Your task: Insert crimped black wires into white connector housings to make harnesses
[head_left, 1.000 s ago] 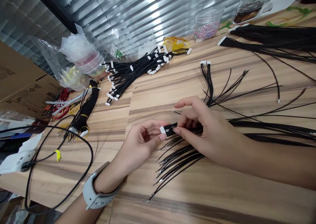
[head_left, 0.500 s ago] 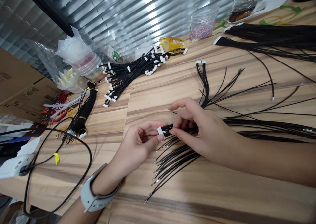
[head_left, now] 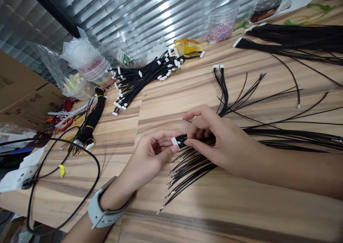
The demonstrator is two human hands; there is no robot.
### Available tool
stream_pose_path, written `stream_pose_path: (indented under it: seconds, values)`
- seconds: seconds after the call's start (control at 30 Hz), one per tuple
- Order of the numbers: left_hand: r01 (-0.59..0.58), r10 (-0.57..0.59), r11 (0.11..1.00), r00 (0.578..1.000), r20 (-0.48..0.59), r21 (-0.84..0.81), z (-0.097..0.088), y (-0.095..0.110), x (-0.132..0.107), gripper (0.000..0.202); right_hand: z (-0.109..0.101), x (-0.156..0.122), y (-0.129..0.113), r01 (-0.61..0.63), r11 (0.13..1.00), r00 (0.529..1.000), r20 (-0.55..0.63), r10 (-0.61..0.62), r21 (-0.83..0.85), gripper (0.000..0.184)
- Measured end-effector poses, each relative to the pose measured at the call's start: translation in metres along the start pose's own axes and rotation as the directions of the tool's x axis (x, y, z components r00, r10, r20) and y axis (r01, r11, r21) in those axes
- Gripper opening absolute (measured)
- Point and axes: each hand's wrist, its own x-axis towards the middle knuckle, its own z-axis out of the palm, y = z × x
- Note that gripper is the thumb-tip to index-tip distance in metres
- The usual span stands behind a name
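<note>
Seemingly, white wire connector [head_left: 174, 141] between both hands [head_left: 152, 151] [head_left: 221, 143]

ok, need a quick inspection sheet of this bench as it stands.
surface: wood-grain table, wires and parts lying across it.
job's things: white connector on a black wire bundle, bare crimped ends fanning out toward the camera.
clutter: stacked plastic cups, jar of pink bits, yellow packet.
hands: left hand pinches the connector; right hand grips the wires behind it.
cables: black cord with yellow tag looping at the table's left edge; pile of connector-ended wires.
surroundings: cardboard box at left, slatted blind behind.
</note>
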Motion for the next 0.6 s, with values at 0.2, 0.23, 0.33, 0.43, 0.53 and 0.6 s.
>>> stream_pose_path:
  seconds: [0.2,0.23,0.33,0.43,0.53,0.6]
  values:
    - [-0.017,0.016,0.998,1.0,0.011,0.061,0.0,-0.0012,-0.0008,0.021,-0.0012,0.0011,-0.0003,-0.008,1.0,1.0,0.019,0.007,0.024,0.039]
    - [-0.02,0.019,0.997,1.0,0.009,0.079,0.0002,-0.0017,-0.0011,0.02,-0.0014,0.0015,-0.0001,-0.008,1.0,1.0,0.023,0.008,0.025,0.039]
    - [-0.046,0.048,0.987,0.999,-0.007,0.151,0.0012,-0.0033,-0.002,0.021,-0.0019,0.0022,0.0003,0.007,1.0,1.0,0.022,-0.007,0.003,0.04]
    - [-0.076,0.082,0.968,0.997,-0.014,0.238,0.0021,-0.0045,-0.0026,0.024,-0.0015,0.0022,-0.0008,0.011,0.998,1.0,0.027,-0.009,-0.062,0.04]
    - [-0.071,0.08,0.951,0.997,-0.016,0.302,0.0023,-0.0054,-0.0034,0.026,-0.0002,0.0021,-0.0026,0.007,0.995,0.999,0.033,-0.004,-0.096,0.04]
    - [-0.072,0.079,0.941,0.997,-0.008,0.33,0.0021,-0.006,-0.0043,0.028,0.0011,0.0021,-0.0038,0.015,0.995,1.0,0.016,-0.013,-0.096,0.041]
